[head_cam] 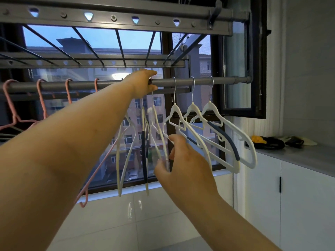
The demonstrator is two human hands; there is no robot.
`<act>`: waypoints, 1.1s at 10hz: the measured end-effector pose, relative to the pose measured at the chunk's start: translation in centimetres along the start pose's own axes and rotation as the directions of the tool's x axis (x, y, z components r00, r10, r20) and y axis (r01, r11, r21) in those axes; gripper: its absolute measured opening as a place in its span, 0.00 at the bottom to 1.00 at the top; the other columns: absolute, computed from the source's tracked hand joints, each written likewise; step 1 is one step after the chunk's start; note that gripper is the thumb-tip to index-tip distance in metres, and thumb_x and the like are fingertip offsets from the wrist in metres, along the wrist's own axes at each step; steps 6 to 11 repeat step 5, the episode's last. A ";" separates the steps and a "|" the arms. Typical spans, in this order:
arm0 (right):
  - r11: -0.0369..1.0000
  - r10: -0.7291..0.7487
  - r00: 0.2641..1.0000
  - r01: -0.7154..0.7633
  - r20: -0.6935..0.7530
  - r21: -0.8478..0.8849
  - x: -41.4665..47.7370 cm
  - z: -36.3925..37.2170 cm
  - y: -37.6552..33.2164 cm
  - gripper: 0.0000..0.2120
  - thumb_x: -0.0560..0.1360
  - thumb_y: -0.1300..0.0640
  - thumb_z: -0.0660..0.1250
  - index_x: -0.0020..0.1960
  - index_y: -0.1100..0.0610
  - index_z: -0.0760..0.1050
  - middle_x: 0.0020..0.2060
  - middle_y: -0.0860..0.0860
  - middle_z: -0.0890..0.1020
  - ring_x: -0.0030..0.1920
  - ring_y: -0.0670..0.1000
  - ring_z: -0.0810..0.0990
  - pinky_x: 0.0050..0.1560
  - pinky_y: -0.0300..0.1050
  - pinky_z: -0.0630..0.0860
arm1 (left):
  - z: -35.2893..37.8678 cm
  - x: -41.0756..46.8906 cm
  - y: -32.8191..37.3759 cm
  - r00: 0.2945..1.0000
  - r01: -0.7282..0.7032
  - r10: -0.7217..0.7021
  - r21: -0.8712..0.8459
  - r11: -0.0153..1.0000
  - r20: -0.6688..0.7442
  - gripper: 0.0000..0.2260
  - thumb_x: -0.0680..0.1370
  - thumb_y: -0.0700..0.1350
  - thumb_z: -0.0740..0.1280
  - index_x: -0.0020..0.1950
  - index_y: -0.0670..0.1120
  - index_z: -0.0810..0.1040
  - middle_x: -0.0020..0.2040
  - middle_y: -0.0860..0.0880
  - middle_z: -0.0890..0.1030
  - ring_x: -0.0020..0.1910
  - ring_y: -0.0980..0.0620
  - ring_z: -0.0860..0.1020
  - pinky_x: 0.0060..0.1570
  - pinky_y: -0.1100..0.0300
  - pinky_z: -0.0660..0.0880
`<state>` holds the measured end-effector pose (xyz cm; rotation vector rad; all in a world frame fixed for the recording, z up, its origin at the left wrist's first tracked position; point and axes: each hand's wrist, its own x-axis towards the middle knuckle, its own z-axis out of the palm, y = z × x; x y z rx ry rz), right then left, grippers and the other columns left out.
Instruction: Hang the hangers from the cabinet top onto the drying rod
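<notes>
Reaching up, the left hand [143, 82] closes its fingers around the hooks of a bunch of white hangers [145, 142] at the grey drying rod [183, 82], while the right hand [181, 160] lies against their lower bars with fingers loosely curled. 3 more white hangers [208, 134] with dark grey shoulder grips hang by metal hooks further right, and pink hangers [14, 109] hang at the left. No writing or brand can be read, and small dark and yellow items [268, 142] lie on the cabinet top [308, 156].
</notes>
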<state>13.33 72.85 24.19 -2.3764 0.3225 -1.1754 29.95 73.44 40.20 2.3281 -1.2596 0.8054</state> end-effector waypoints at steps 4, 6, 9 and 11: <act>0.999 -0.046 0.999 0.046 -0.027 -0.024 -1.1 -1.7 0.5 0.15 0.78 0.51 0.59 0.63 0.49 0.63 0.39 0.43 0.67 0.45 0.45 0.70 0.50 0.37 0.72 | -0.5 -0.3 0.1 0.999 0.047 -0.048 0.103 0.994 0.009 0.14 0.78 0.43 0.60 0.62 0.41 0.71 0.48 0.43 0.73 0.47 0.47 0.70 0.56 0.52 0.69; 0.998 -0.048 0.999 0.047 -0.020 -0.037 -1.2 -2.1 1.0 0.13 0.78 0.52 0.59 0.61 0.49 0.63 0.37 0.42 0.65 0.45 0.45 0.70 0.52 0.38 0.73 | -0.5 -0.3 0.5 0.998 0.062 -0.061 0.128 0.990 -0.012 0.18 0.78 0.44 0.61 0.66 0.41 0.68 0.60 0.39 0.74 0.57 0.42 0.72 0.61 0.50 0.68; 0.998 -0.048 0.999 0.047 -0.020 -0.037 -1.2 -2.1 1.0 0.13 0.78 0.52 0.59 0.61 0.49 0.63 0.37 0.42 0.65 0.45 0.45 0.70 0.52 0.38 0.73 | -0.5 -0.3 0.5 0.998 0.062 -0.061 0.128 0.990 -0.012 0.18 0.78 0.44 0.61 0.66 0.41 0.68 0.60 0.39 0.74 0.57 0.42 0.72 0.61 0.50 0.68; 0.998 -0.048 0.999 0.047 -0.020 -0.037 -1.2 -2.1 1.0 0.13 0.78 0.52 0.59 0.61 0.49 0.63 0.37 0.42 0.65 0.45 0.45 0.70 0.52 0.38 0.73 | -0.5 -0.3 0.5 0.998 0.062 -0.061 0.128 0.990 -0.012 0.18 0.78 0.44 0.61 0.66 0.41 0.68 0.60 0.39 0.74 0.57 0.42 0.72 0.61 0.50 0.68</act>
